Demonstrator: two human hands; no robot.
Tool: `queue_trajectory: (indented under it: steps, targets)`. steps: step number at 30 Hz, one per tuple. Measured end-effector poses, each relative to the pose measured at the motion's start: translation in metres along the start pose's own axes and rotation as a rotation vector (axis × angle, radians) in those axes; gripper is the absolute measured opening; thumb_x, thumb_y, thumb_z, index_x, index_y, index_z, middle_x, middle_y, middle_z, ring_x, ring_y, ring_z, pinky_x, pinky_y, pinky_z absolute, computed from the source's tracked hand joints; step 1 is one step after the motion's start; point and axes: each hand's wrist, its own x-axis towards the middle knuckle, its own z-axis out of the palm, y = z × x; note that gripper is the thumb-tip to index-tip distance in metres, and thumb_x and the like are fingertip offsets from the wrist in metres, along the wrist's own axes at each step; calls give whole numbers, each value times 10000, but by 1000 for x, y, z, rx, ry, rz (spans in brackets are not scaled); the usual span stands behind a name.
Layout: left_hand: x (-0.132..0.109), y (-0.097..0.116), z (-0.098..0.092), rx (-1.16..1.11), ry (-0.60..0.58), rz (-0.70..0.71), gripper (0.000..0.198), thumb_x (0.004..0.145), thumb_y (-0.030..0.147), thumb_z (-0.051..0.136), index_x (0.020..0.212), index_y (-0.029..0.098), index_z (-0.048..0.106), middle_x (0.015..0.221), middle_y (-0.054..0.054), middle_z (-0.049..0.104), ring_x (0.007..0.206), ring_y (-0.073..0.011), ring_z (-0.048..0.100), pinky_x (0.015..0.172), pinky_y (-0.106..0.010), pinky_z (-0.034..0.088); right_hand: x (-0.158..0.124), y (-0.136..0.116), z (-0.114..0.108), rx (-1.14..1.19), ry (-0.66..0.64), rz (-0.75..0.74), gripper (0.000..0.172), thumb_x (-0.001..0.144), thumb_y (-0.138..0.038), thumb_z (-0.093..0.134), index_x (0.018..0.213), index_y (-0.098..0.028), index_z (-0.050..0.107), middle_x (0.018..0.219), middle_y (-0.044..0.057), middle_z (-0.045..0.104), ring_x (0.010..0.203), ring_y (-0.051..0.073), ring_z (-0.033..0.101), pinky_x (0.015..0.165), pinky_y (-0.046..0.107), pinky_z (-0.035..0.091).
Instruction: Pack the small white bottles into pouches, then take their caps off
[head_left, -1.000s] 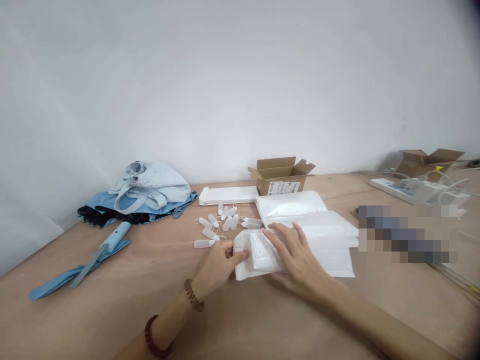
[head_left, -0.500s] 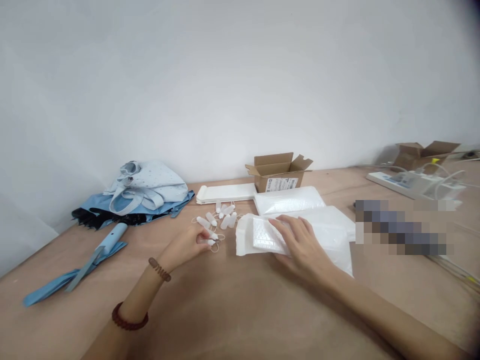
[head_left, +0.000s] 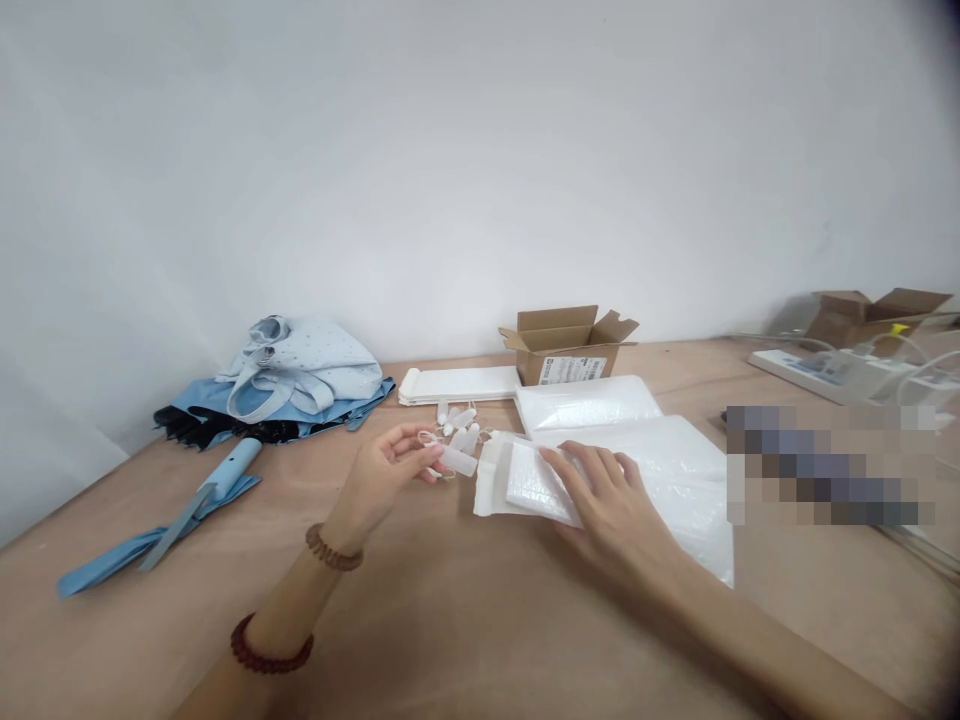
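My left hand (head_left: pixel 399 466) pinches a small white plastic bottle-like piece (head_left: pixel 456 459) with a thin string loop, held out toward the right. Behind it lie several similar white pieces (head_left: pixel 459 418) with strings, in a loose heap. My right hand (head_left: pixel 604 497) grips a white bubble-wrap packet (head_left: pixel 529 477), fingers on top and thumb mostly hidden below. Under and around that packet is a white envelope-like sleeve (head_left: pixel 487 490) with its flap pointing left. Whether the packet lies inside or on top of the sleeve, I cannot tell.
White flat sleeves (head_left: pixel 461 382) are stacked by an open cardboard box (head_left: pixel 566 350). Clear-wrapped white packs (head_left: pixel 589 403) lie before the box. A blue umbrella (head_left: pixel 232 470) and pale blue cloth bag (head_left: pixel 322 365) are left; a power strip (head_left: pixel 802 372) and another box (head_left: pixel 874 310) are right.
My left hand has lifted a white piece from the heap and turned it, its end now pointing right toward the sleeve. My right hand keeps its grip on the packet. The view has shifted slightly.
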Motion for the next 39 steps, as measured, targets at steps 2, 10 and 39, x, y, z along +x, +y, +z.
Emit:
queue_trajectory:
  steps: [2, 10, 39]
  targets:
    - [-4, -4, 15, -64, 17, -40, 365, 667, 345, 742, 912, 119, 593, 828, -58, 687, 689, -159, 653, 637, -278, 532, 0, -2, -1, 14, -6, -2, 519, 781, -203, 526, 1282, -150, 396, 1203, 163, 497, 1019, 309, 461, 839, 451, 344]
    - [-17, -22, 49, -74, -44, -141, 212, 658, 329, 749, 765, 152, 705, 737, -36, 722, 676, -162, 648, 692, -294, 537, 1, -9, -5, 87, -49, 6, 466, 748, -189, 541, 1203, -152, 444, 1166, 141, 525, 991, 290, 465, 809, 409, 343]
    - [5, -40, -10, 1225, -98, 360, 537, 699, -81, 369, 1115, 149, 620, 1185, -117, 613, 1110, -241, 550, 931, -403, 465, -2, -3, -2, 121, -126, 3, 451, 776, -224, 566, 1202, -135, 450, 1159, 146, 523, 997, 294, 467, 815, 409, 372]
